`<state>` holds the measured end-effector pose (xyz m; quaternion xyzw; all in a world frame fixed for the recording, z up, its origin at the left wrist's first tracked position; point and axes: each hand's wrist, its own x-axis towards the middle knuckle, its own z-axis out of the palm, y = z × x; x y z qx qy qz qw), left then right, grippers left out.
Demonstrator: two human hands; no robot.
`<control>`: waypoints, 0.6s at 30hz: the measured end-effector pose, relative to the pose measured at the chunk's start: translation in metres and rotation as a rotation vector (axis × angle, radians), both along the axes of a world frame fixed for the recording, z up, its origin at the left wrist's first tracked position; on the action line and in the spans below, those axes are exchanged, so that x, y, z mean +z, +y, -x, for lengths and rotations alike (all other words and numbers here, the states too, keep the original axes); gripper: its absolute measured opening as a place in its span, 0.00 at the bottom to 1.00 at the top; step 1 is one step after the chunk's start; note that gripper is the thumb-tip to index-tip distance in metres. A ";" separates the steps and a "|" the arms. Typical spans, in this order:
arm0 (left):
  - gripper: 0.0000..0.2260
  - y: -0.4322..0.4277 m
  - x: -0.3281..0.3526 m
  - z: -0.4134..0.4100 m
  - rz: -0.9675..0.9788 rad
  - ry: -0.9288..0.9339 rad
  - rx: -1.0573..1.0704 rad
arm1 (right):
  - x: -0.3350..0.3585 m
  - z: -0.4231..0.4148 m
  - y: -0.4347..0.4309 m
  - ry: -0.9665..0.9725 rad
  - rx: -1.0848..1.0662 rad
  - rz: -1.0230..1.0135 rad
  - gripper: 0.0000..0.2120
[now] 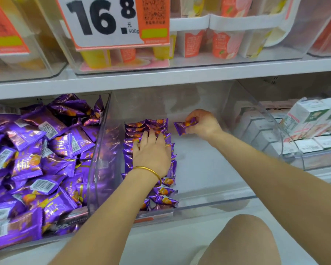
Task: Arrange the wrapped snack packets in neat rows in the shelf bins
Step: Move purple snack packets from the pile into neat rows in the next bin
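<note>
Left hand [151, 152] flat on packet row [161, 196], right hand [203, 123] pinching one packet [183, 126] just beside it

The lower white shelf [170, 243] carries three clear plastic bins side by side. The left bin [69, 223] stands at its left end. The middle bin [208, 201] is just beside it. The right bin [287, 150] stands toward the right end. The upper white shelf [180, 77] bears a row of clear plastic tubs [161, 69] along its front edge.

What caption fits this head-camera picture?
Left hand presses the packet row in the bin; right hand holds one more packet.
</note>
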<state>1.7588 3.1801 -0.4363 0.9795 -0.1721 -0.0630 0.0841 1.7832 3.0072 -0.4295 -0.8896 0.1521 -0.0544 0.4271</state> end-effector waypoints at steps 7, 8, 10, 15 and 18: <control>0.23 0.003 -0.002 0.001 0.029 0.040 0.001 | -0.035 -0.017 0.005 -0.126 0.033 0.486 0.11; 0.23 0.003 -0.002 0.001 0.030 0.037 0.001 | -0.033 -0.016 0.008 -0.153 0.019 0.607 0.11; 0.24 0.003 -0.003 0.000 0.028 0.039 0.004 | -0.033 -0.018 0.014 -0.198 0.022 0.757 0.10; 0.24 0.003 -0.003 -0.001 0.030 0.054 0.007 | -0.037 -0.025 0.021 -0.156 0.032 0.820 0.15; 0.24 0.003 -0.002 -0.001 0.045 0.054 0.007 | -0.035 -0.024 0.018 -0.110 0.026 0.763 0.16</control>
